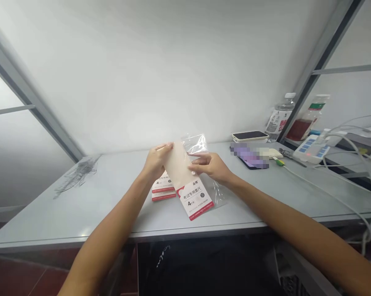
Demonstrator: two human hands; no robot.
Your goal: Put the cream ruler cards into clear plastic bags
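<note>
A person at a pale desk [108,216] handles a printed card [183,172], held aslant above the desk's near-middle, its beige part toward the wall and its red-edged label toward the near edge. The left hand [156,160] is closed in a pinch on the card's far left edge, its lower fingers tucked out of sight behind. The right hand [212,166] is half curled, thumb at the card's right edge; whether its fingers also grip the clear plastic sleeve [195,144] cannot be told, for the hand covers the sleeve's middle and its transparent outline is hard to trace. More red-edged cards [163,194] lie just left, partly hidden by the left hand and the held card, their number unclear. At far right, a phone [250,136] sits beyond a purple object [250,157] obscured by pixelation, near a clear bottle [279,121]; white cables [309,187] run out of view at right.
</note>
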